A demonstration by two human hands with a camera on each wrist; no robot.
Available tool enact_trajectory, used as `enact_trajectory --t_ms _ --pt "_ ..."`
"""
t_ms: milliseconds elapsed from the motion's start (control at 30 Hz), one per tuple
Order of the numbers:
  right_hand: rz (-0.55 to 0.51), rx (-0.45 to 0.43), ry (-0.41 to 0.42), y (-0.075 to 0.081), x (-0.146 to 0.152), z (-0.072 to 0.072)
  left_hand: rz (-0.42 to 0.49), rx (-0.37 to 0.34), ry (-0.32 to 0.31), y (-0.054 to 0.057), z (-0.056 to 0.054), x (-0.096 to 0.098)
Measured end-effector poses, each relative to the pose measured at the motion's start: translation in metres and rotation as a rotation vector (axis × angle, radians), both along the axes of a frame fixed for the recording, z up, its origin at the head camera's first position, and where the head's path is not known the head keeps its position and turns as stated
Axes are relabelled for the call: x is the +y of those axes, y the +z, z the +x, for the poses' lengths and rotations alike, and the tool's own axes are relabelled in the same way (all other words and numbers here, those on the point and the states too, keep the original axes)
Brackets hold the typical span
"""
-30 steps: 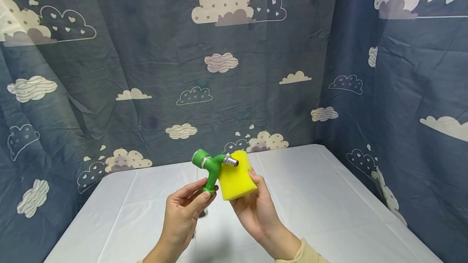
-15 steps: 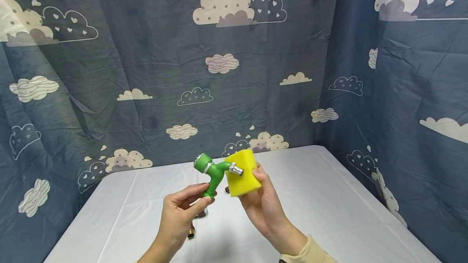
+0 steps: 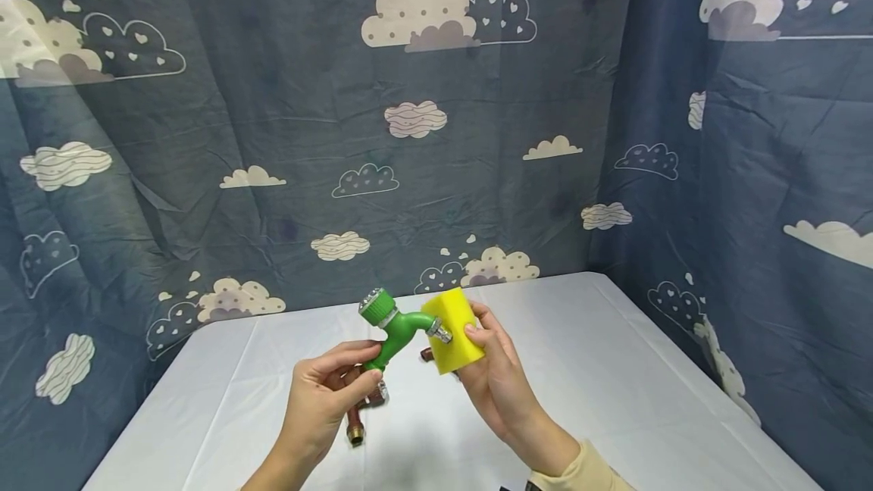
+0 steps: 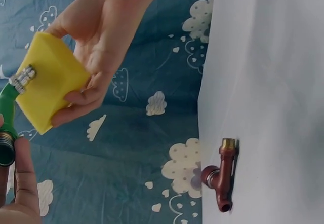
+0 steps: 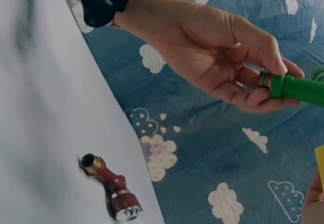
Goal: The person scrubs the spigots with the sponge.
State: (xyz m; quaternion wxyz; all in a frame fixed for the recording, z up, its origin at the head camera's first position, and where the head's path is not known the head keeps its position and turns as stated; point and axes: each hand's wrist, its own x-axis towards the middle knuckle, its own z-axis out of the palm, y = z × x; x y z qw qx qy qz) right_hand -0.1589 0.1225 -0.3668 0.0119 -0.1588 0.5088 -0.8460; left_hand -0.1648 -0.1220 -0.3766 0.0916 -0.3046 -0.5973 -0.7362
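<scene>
My left hand (image 3: 317,396) pinches a green tap (image 3: 397,336) near its threaded inlet, between thumb and fingers. The tap is tilted, its green knob up and its silver nozzle (image 3: 439,330) pointing right. My right hand (image 3: 501,377) grips a yellow sponge (image 3: 453,324) by its right edge. The nozzle overlaps the sponge's broad face in the head and left wrist views. Both things are held up above the table. In the right wrist view, only a corner of the sponge (image 5: 320,163) shows at the edge.
A white-covered table (image 3: 546,339) lies below the hands. A reddish-brown tap (image 3: 356,426) with a brass end rests on it, partly hidden by my left hand. Another dark reddish piece (image 3: 427,354) shows behind the sponge. Cloud-patterned cloth (image 3: 423,203) hangs behind and at the sides.
My left hand has moved left and a little down with the green tap, its knob now tipped further left. My right hand has shifted the sponge right. More of the reddish-brown tap shows.
</scene>
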Motion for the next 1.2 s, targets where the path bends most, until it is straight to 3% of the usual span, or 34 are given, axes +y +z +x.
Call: enact_trajectory --t_ms 300,600,833,1033,1200 --pt "0.029 -0.026 0.123 -0.003 0.006 0.0 0.002 0.091 -0.023 0.006 -0.003 -0.008" --pt "0.058 -0.007 0.235 -0.008 0.009 0.001 0.023 0.088 0.013 0.006 -0.004 -0.011" --pt "0.018 -0.037 0.395 -0.009 0.012 0.0 0.066 0.064 0.011 0.007 -0.007 -0.011" --pt "0.062 -0.086 0.431 -0.01 0.011 0.002 0.118 0.056 -0.023 0.007 -0.01 -0.012" --pt "0.069 -0.128 0.463 -0.012 0.01 0.003 0.076 0.032 -0.018 0.008 -0.011 -0.012"
